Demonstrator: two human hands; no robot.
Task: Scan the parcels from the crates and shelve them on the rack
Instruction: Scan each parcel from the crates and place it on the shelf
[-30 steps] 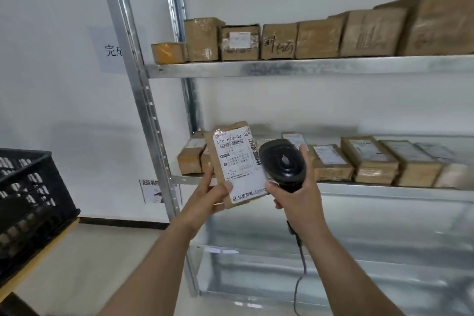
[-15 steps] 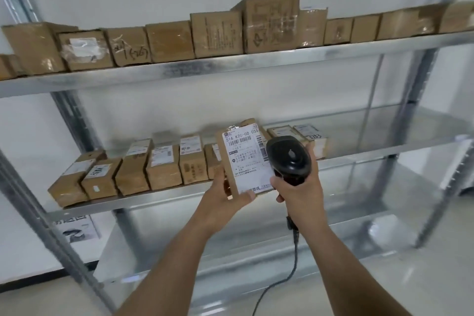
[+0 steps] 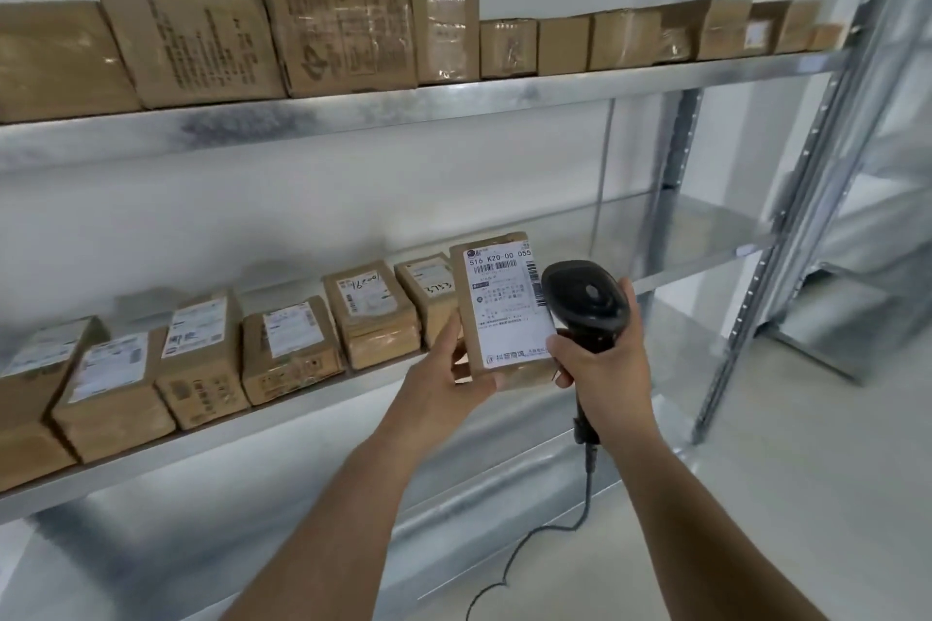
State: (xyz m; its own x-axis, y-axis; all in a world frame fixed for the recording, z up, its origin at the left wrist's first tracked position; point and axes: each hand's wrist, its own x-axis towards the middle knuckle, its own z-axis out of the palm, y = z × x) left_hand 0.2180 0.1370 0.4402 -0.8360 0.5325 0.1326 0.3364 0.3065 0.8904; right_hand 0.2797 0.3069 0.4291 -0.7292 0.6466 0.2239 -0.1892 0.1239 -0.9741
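My left hand (image 3: 446, 376) grips a small brown parcel (image 3: 504, 313) from below, its white shipping label facing me. My right hand (image 3: 602, 361) holds a black corded barcode scanner (image 3: 585, 303) right beside the parcel's right edge. Both are in front of the middle shelf (image 3: 312, 398) of the metal rack, just right of the last parcel in the row. The scanner's cable (image 3: 580, 509) hangs down past my right forearm.
Several labelled brown parcels (image 3: 287, 348) line the middle shelf from the left. The top shelf (image 3: 454, 101) carries a full row of cardboard boxes (image 3: 333, 15). The middle shelf's right part (image 3: 681, 237) is bare metal. A rack upright (image 3: 787, 227) stands at the right, with a second rack behind it.
The view has swung right along the rack, leaving the black crate out of sight. Both hands keep the parcel and scanner together and now sit further right along the middle shelf.
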